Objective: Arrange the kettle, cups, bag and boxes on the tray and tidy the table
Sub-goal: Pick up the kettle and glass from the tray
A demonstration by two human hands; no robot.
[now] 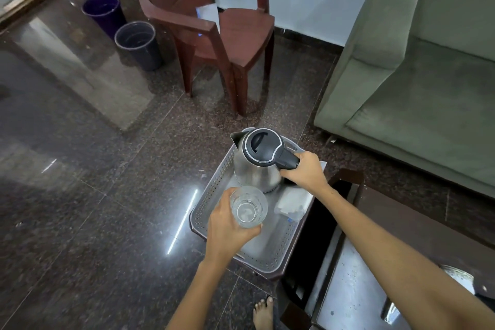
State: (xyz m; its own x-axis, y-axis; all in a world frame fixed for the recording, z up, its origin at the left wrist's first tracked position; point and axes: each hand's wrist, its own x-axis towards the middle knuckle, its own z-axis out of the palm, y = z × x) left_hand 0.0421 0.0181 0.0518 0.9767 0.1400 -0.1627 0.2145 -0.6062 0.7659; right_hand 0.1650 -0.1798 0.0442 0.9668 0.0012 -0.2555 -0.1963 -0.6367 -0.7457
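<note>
Far left on the dark polished stone floor (80, 209): two dark round plastic bins (139, 45), standing side by side, next to a brown plastic armchair (214, 43) with a white paper (209, 15) on its seat

Centre: grey perforated plastic tray (211, 195) sits on a small dark stand. Left hand (227, 230) is wrapped around a clear drinking glass (248, 210), fingers curled on its side, glass upright and held over the tray's near-left part; can't tell if its base touches the tray

Just behind the glass: stainless steel electric kettle with black lid and handle (257, 161), on the tray's far end, spout pointing far-left. Right hand (302, 171) is clamped on the black handle

Right of the kettle base, on the tray: small white sachets or packets (292, 202), blurred, exact type unclear

Right: dark wood-framed table with glossy top (348, 295) beside the tray, partly under the right forearm. Far right: olive green fabric sofa (417, 75). A bare foot (263, 311) shows at bottom edge
</note>
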